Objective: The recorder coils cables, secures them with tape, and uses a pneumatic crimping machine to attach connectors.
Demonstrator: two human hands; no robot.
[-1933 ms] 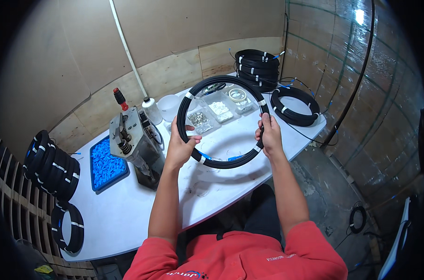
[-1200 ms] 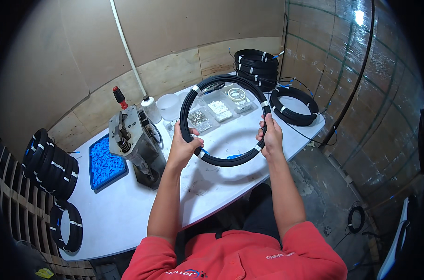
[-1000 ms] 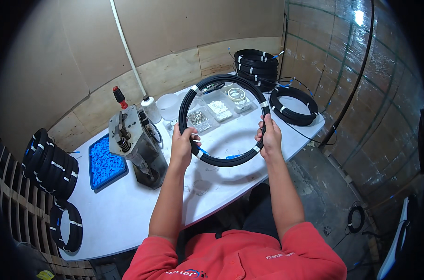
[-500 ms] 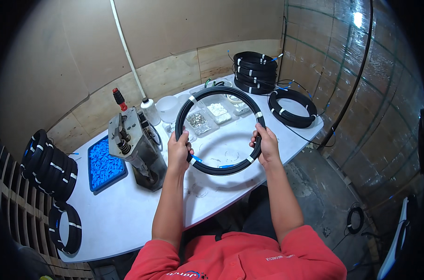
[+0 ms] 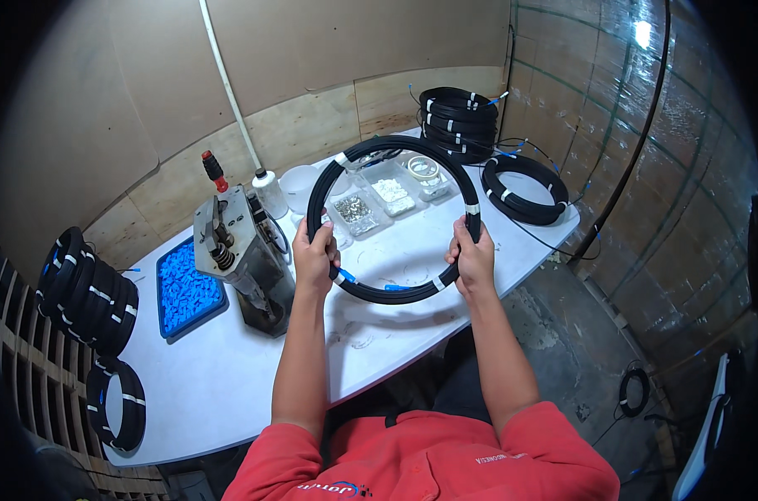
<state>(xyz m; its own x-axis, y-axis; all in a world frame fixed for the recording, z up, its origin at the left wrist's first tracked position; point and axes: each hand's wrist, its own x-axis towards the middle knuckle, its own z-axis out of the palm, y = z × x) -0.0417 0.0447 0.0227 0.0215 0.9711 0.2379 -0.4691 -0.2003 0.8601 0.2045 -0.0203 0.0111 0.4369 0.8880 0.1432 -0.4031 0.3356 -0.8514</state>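
Coil (image 5: 393, 144) of black cable is held above the table (image 5: 220, 392) by both hands, its face turned to the camera. Clock positions are read from coil centre. Rim is gripped at 8 by left hand (image 5: 315, 259), at 4 by right hand (image 5: 474, 259). On each, thumb is laid along the near side, fingers curled round behind, rim pinched between; far fingertips partly hidden, contact there can't be told. Bundle is tied with white bands (image 5: 471, 210) near 11, 3, 5 and 7. Blue plugs (image 5: 397, 288) are seen at 6 and 7. Clear trays (image 5: 382, 222) are framed by the ring, loaded with metal bits (image 5: 352, 209), white bits (image 5: 389, 190) and a roll (image 5: 423, 169). Tall stack (image 5: 458, 125) of coils is set at 1, flat coil (image 5: 525, 213) between 2 and 3. Between 8 and 9, going outward: machine (image 5: 249, 259), blue tray (image 5: 198, 322) filled with blue pieces (image 5: 188, 280), side stack (image 5: 91, 292) of coils. Bottle (image 5: 268, 199) and bowl (image 5: 297, 190) are placed side by side between 9 and 10.
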